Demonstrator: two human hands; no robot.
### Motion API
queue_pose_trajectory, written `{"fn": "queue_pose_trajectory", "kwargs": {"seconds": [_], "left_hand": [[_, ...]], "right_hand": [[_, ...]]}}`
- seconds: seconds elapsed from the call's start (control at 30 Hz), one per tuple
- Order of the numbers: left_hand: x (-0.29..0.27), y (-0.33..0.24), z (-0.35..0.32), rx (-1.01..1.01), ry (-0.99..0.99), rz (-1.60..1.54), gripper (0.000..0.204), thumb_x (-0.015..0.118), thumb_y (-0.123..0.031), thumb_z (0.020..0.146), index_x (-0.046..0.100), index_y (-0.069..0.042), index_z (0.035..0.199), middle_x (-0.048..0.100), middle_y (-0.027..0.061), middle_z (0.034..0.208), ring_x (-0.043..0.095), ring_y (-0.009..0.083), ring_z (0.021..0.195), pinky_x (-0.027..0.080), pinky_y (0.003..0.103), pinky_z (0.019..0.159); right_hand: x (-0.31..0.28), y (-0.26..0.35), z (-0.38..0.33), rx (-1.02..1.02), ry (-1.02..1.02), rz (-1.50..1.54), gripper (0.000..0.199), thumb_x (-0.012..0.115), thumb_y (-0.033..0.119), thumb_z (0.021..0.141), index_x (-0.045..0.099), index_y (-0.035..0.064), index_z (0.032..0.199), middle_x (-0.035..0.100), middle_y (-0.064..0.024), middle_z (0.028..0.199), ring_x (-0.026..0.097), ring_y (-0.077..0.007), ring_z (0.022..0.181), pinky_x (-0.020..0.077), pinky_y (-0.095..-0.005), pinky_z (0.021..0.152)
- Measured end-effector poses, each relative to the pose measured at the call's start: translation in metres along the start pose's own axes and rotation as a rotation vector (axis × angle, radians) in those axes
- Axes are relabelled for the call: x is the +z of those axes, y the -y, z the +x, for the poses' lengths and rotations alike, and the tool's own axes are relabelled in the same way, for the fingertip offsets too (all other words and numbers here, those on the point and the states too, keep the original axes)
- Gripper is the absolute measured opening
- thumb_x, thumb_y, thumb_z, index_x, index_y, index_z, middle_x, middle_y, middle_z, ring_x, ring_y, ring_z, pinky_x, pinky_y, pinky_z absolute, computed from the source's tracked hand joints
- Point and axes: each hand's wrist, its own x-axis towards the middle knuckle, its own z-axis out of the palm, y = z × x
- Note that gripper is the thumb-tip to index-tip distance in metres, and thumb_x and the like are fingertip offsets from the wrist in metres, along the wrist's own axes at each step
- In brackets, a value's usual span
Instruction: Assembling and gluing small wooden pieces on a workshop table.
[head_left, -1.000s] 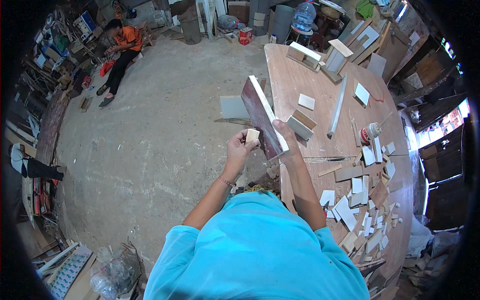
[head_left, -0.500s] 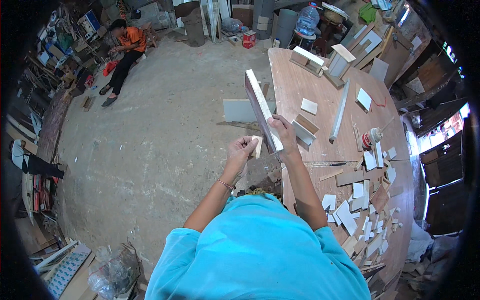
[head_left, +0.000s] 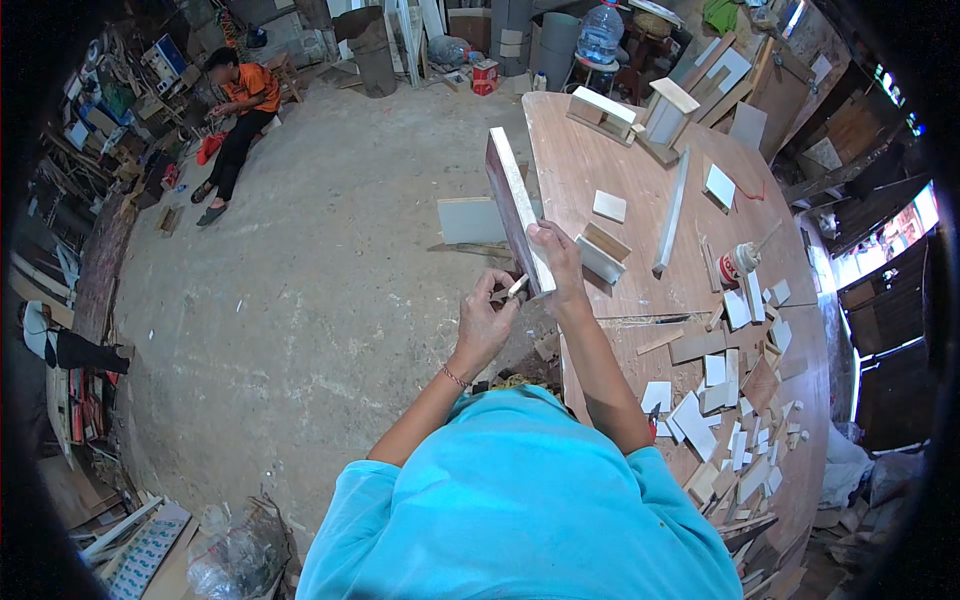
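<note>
That left hand [head_left: 484, 320] is pinching a small pale wooden block [head_left: 518, 285] beside the brown-faced wooden board [head_left: 520, 212] the right hand [head_left: 560, 264] is gripping, ideally steadily.

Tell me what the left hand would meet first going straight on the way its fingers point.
Probably the dark-faced, pale-edged rectangular board, just beyond the small pale wooden piece the left hand pinches; depth is unclear.
</note>
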Motion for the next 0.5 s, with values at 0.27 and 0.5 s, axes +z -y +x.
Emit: {"fn": "queue_pose_trajectory", "kwargs": {"seconds": [0.27, 0.5], "left_hand": [[-0.005, -0.005, -0.002, 0.01, 0.015, -0.026, 0.022, 0.068, -0.007, 0.067, 0.052, -0.002, 0.082, 0.057, 0.006, 0.089, 0.051, 0.0087, 0.073, 0.045, 0.023, 0.059], [-0.01, -0.007, 0.001, -0.01, -0.027, 0.077, 0.024, 0.07, -0.01, 0.066, 0.056, -0.002, 0.084, 0.048, 0.0012, 0.08, 0.046, 0.0089, 0.069, 0.04, 0.022, 0.061]], "right_hand": [[-0.006, -0.019, 0.008, -0.088, -0.038, 0.011, 0.035, 0.056, 0.032, 0.074, 0.052, 0.0022, 0.091, 0.052, -0.0044, 0.07, 0.051, -0.0114, 0.058, 0.0406, -0.0233, 0.049], [-0.008, -0.023, -0.001, 0.052, 0.015, 0.252, 0.033, 0.058, 0.028, 0.076, 0.053, 0.0019, 0.095, 0.053, -0.0032, 0.081, 0.052, -0.0109, 0.074, 0.0429, -0.0255, 0.065]]}}
